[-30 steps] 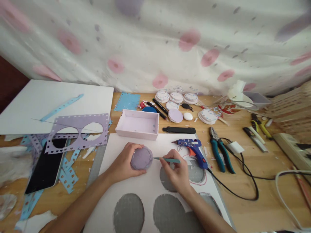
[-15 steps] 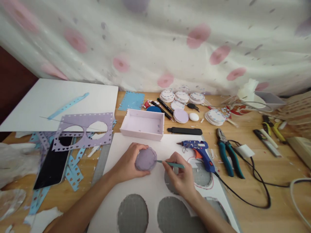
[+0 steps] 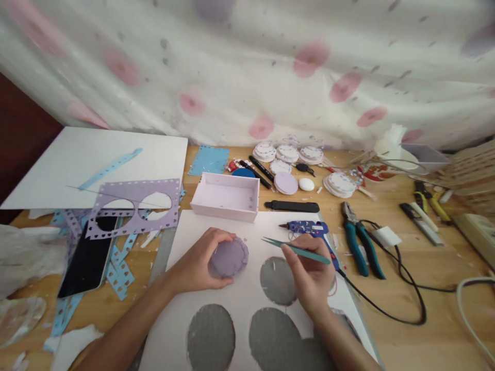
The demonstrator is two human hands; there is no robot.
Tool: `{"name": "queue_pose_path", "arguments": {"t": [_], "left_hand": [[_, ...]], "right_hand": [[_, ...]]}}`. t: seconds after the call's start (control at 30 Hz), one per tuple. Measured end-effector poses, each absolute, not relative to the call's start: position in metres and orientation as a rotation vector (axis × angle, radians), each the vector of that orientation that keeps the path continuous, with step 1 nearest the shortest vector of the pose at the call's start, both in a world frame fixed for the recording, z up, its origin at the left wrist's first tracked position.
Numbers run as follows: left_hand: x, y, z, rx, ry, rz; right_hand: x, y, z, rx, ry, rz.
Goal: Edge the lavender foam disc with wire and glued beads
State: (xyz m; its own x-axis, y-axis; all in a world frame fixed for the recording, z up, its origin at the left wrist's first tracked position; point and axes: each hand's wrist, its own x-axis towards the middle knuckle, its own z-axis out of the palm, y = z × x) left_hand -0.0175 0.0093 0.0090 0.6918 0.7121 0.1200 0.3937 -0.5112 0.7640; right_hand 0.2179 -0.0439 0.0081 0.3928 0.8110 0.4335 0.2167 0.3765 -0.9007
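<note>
My left hand [image 3: 201, 263] grips a round purple disc [image 3: 229, 256] with a frilled edge, holding it just above the white foam board [image 3: 240, 314]. To its right, my right hand [image 3: 309, 275] pinches teal tweezers [image 3: 296, 250], their tips pointing left and lifted clear of the disc. Several round holes [image 3: 277, 281] cut in the board show grey mat beneath. A blue glue gun [image 3: 305, 226] lies partly behind my right hand.
A pale pink box [image 3: 226, 196] stands behind the board. Teal pliers [image 3: 359, 239], a black cable [image 3: 402, 304] and tools lie to the right. Stacked round discs [image 3: 286, 153] and markers are at the back. On the left lie a phone [image 3: 88, 257], a purple cut-out sheet [image 3: 133, 206] and blue strips.
My right hand has pulled the tweezers back to the right and raised them away from the disc's edge. My left hand still holds the disc in nearly the same spot.
</note>
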Motion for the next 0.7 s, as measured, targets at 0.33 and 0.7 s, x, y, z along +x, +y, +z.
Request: {"name": "queue_pose_path", "arguments": {"t": [0.33,0.7], "left_hand": [[-0.035,0.002,0.020,2.268,0.796,0.507],[-0.038,0.072,0.024,2.755,1.248,0.845]], "right_hand": [[0.221,-0.042,0.009,-1.148,-0.960,0.501],[0.222,-0.042,0.009,-1.150,-1.018,0.549]]}}
